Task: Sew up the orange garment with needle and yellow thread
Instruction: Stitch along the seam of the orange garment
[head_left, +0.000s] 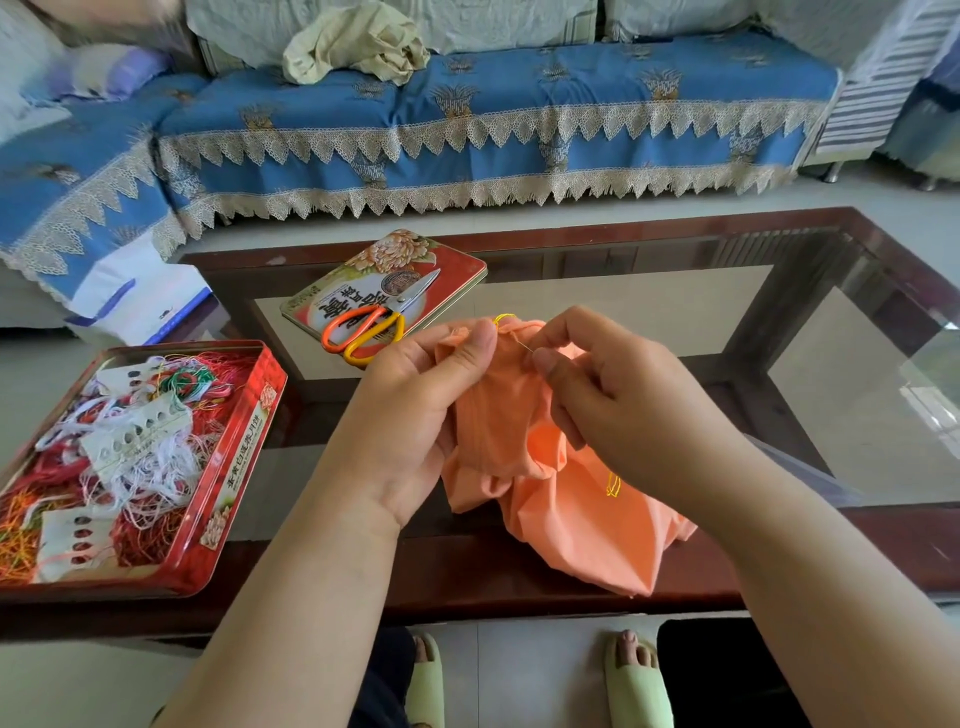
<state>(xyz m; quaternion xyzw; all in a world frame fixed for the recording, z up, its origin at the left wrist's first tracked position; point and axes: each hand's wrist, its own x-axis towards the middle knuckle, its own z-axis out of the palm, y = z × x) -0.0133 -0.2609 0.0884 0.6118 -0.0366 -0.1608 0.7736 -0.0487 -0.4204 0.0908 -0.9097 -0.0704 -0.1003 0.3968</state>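
The orange garment (550, 483) hangs bunched between both hands above the front edge of the table. My left hand (415, 410) grips its upper left fold, thumb pressed on the top edge. My right hand (613, 389) pinches a thin needle (521, 344) between thumb and forefinger, its tip at the garment's top edge. A small loop of yellow thread (503, 318) stands above that edge, and a short piece of the yellow thread (613, 486) shows lower on the cloth beneath my right wrist.
A glass-topped wooden coffee table (675, 312) lies ahead. An open red tin (228, 483) of tangled threads sits at its left front corner. Orange-handled scissors (371, 325) rest on the tin's lid (457, 260). A blue-covered sofa (467, 130) stands behind. My slippered feet (639, 680) are below.
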